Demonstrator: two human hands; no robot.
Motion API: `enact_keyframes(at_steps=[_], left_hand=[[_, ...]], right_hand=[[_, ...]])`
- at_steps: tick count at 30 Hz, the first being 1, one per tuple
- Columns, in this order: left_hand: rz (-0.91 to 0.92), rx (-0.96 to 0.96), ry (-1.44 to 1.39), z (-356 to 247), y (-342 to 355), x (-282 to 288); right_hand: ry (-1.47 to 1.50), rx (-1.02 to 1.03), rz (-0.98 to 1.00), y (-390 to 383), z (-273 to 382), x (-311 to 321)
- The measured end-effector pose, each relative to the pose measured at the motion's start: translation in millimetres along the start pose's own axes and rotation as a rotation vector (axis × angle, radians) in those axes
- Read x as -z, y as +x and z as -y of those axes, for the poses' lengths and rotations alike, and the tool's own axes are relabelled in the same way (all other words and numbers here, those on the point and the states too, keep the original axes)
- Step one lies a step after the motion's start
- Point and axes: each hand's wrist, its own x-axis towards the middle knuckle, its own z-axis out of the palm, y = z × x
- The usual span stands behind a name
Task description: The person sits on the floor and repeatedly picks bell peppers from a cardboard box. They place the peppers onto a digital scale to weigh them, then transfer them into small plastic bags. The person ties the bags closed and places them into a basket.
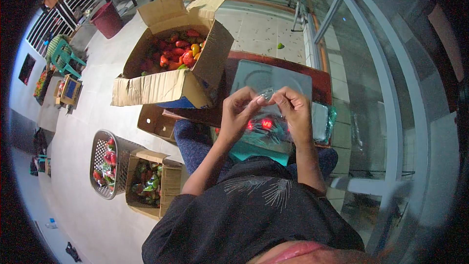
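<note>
A clear plastic bag (266, 93) is pinched by its edge between my two hands, close above a digital scale (288, 79). My left hand (240, 108) grips it with thumb and forefinger, the other fingers curled. From the other side my right hand (294, 109) pinches the same edge, fingertips almost meeting the left ones. Wrinkled clear film hangs below, in front of the scale's glowing red display; whether it holds anything I cannot make out. A large open cardboard box (161, 88) full of red peppers (180, 51) stands to the left of the scale.
The scale rests on a reddish-brown low table (321, 79). A stack of clear bags (320, 123) lies at its right. On the left floor stand a grey basket (94, 171) with bagged peppers and a smaller pepper carton (170, 186). A metal-framed glass partition (378, 58) rises at the right.
</note>
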Motion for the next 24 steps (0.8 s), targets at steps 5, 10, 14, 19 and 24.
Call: enact_keyframes(at_steps=[5, 10, 14, 19, 24], left_hand=[[-0.029, -0.016, 0.084, -0.9, 1.8, -0.7], [-0.068, -0.128, 0.275, -9.6, 3.0, -1.3], [-0.061, -0.243, 0.379, -17.9, 3.3, -1.2], [-0.037, -0.282, 0.450, -26.0, 2.4, -2.3], [-0.020, -0.275, 0.483, -25.9, -0.6, -1.1]], right_hand=[[-0.023, 0.093, -0.130, 2.1, 8.3, -6.0], [-0.482, 0.410, -0.262, -0.1, 18.9, 1.4], [-0.628, 0.437, -0.253, -3.8, 29.9, -2.0], [-0.574, 0.477, -0.359, -2.9, 29.7, -9.9], [-0.595, 0.532, -0.254, -1.0, 22.7, -9.7]])
